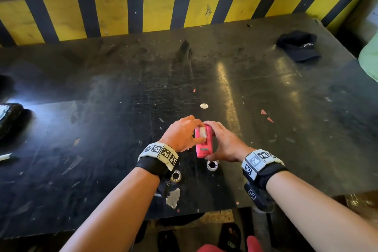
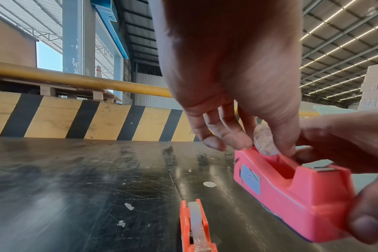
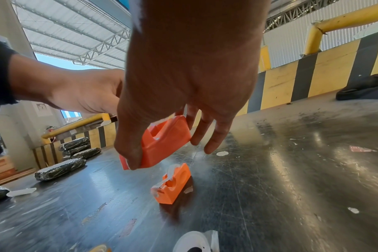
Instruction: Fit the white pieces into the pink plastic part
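The right hand (image 1: 224,143) has a pink-red tape dispenser (image 1: 203,143) gripped lengthwise, thumb on the near end and fingers round the far side, holding it up off the black table (image 1: 102,108). The left hand (image 1: 182,134) pinches a small clear roll of tape (image 1: 201,132) between thumb and fingers, right at the dispenser's open slot; in the left wrist view the roll sits partly in the top of that slot. So that's one dispenser in hand, and a second dispenser (image 3: 173,185) of the same colour sits on the table just below the hands, with tape already on it. Two more tape rolls lie on the table near the wrists: one (image 1: 176,176) under the left wrist, the other (image 1: 212,165) just below the right hand. Further out, one black cap (image 1: 298,46) sits at the far right of the table. Over on the left, the right wrist view shows several black wrapped bundles (image 3: 60,168), at least four.
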The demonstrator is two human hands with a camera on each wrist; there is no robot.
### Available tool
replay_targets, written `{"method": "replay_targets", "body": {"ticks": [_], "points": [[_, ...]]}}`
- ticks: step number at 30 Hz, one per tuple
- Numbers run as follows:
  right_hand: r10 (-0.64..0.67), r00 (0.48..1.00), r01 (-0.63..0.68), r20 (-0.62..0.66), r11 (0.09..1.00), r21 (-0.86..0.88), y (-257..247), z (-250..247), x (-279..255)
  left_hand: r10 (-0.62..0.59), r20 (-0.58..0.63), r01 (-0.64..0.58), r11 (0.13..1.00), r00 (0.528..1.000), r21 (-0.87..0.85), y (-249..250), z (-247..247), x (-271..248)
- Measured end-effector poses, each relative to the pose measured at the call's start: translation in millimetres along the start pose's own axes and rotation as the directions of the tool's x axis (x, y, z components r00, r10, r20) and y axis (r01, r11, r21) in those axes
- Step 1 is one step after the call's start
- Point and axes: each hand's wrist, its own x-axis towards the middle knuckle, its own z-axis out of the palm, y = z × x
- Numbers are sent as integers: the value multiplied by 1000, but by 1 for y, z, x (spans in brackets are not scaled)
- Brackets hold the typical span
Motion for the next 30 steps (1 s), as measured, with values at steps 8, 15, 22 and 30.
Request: {"method": "replay_targets", "body": {"ticks": [8, 15, 22, 30], "points": [[110, 992, -107, 54, 992, -68, 24, -8, 22, -26, -1, 26, 997, 1000, -70, 0, -5, -2], [177, 982, -165, 71, 975, -148, 44, 2, 66, -85, 41, 88, 993, 996, -73, -14, 5, -8], [221, 973, -204, 62, 957, -206, 65, 26, 87, -128, 51, 132, 986, 991, -104, -31, 24, -11], [54, 979, -50, -196, 999, 21, 47, 16, 58, -125, 70, 131, 988, 990, -86, -31, 24, -6]]}}
